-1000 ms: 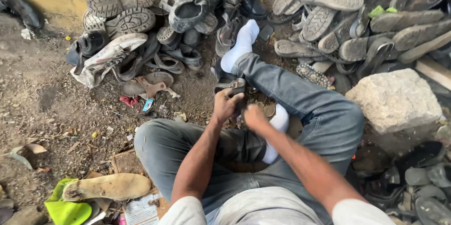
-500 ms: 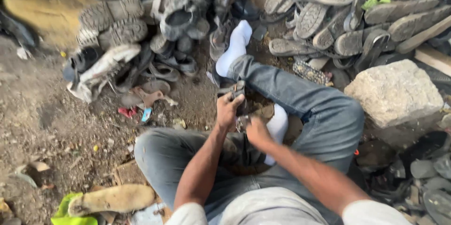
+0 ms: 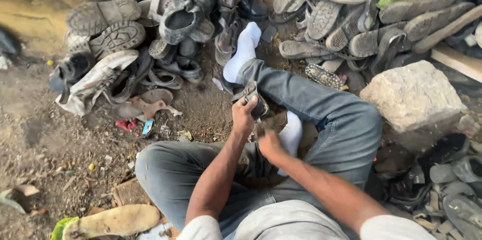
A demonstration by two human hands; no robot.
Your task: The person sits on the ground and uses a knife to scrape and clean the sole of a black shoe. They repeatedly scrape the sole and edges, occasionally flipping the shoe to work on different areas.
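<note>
I sit on dirt ground in grey jeans and white socks, legs crossed. My left hand grips a small dark worn shoe piece held up over my right shin. My right hand is closed low beside it, next to my tucked white-socked foot; what it holds is hidden. My other socked foot stretches toward a heap of old shoes.
Piles of worn shoes and sandals lie ahead left, loose soles ahead right. A large pale stone block sits at my right knee. More dark footwear lies at right. A tan sole lies near left.
The view has shifted slightly. My left hand has lifted the dark shoe piece a little higher; my right hand has dropped lower toward my lap.
</note>
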